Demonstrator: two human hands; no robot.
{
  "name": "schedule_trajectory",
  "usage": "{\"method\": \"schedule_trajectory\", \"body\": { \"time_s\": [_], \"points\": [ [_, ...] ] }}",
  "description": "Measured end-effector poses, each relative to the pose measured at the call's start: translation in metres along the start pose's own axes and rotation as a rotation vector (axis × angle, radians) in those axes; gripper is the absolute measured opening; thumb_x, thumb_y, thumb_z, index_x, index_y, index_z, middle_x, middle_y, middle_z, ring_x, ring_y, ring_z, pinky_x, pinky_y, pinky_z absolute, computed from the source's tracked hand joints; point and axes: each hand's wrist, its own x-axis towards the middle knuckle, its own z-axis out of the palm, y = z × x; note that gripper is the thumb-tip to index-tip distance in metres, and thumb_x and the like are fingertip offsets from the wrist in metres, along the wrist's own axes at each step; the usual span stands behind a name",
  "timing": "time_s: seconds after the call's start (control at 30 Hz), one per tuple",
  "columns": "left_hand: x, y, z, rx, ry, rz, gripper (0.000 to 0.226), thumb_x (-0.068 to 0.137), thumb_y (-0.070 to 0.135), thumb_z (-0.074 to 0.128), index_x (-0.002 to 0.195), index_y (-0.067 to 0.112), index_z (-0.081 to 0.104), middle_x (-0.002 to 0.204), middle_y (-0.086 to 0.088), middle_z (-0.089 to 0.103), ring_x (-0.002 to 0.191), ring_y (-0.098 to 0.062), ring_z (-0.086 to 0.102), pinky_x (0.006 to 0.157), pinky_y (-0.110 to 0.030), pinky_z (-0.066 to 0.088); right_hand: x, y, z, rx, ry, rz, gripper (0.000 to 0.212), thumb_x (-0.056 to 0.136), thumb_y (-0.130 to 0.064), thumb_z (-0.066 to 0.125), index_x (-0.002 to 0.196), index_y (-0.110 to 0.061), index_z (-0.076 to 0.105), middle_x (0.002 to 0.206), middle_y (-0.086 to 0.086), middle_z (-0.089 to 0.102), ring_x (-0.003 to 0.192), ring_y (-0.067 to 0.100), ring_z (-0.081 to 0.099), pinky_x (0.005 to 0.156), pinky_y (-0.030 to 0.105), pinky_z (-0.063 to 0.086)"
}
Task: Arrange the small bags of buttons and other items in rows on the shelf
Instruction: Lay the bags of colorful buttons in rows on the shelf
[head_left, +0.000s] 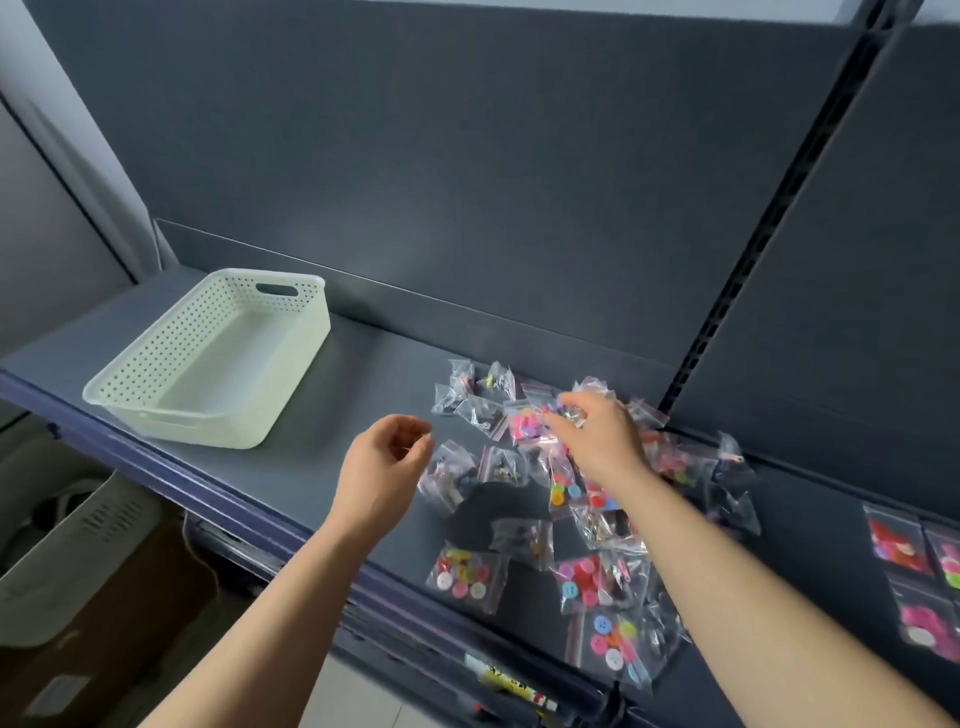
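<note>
- Head view: the loose heap of small clear plastic bags of coloured buttons (566, 499) lies scattered on the dark grey shelf (322, 457), right of centre.
- My right hand (597, 436) is nearer — over the heap's far side, fingertips closing on a crinkly pink-button bag (524, 423); a firm grasp I cannot tell.
- My left hand (384, 467) hovers just left — loosely curled, holding nothing.
- Glossy, slippery film; a perforated white plastic basket (218, 358) stands well left.
</note>
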Motion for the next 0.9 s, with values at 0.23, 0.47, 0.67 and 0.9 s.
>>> {"method": "schedule_trajectory", "body": {
  "time_s": [0.23,0.47,0.67,0.9],
  "points": [
    [0.05,0.006,0.033,0.038,-0.1,0.065,0.008,0.087,0.015,0.066,0.092,0.02,0.071,0.07,0.009,0.063,0.05,0.0,0.052,0.053,-0.013,0.042,0.037,0.019,0.018,-0.127,-0.026,0.046,0.01,0.086,-0.03,0.064,0.08,-0.025,0.07,0.082,-0.008,0.072,0.072,0.011,0.063,0.07,0.033,0.056],
    [0.088,0.014,0.085,0.408,-0.289,0.358,0.029,0.083,0.042,0.067,0.107,0.026,0.072,0.103,-0.001,0.064,0.102,-0.026,0.053,0.087,-0.031,0.039,0.023,0.019,-0.015,0.499,0.093,0.234,0.012,0.086,-0.025,0.065,0.078,-0.019,0.07,0.076,0.003,0.07,0.066,0.015,0.058,0.065,0.034,0.049],
    [0.1,0.016,0.101,0.585,-0.324,0.431,0.023,0.082,0.05,0.064,0.094,0.032,0.072,0.109,0.007,0.064,0.105,-0.025,0.049,0.087,-0.032,0.034,-0.008,0.021,-0.034,0.681,0.15,0.346,0.006,0.09,-0.004,0.06,0.092,-0.007,0.065,0.094,0.008,0.074,0.086,0.015,0.073,0.084,0.04,0.058],
    [0.087,0.028,0.061,-0.426,-0.548,0.026,0.02,0.086,0.015,0.069,0.08,0.008,0.051,0.072,-0.005,0.067,0.068,-0.017,0.061,0.07,-0.03,0.049,-0.044,0.023,-0.04,0.461,0.219,0.416,0.041,0.096,-0.002,0.04,0.105,-0.036,0.063,0.099,-0.012,0.065,0.072,0.02,0.049,0.059,0.025,0.041]
  ]
}}
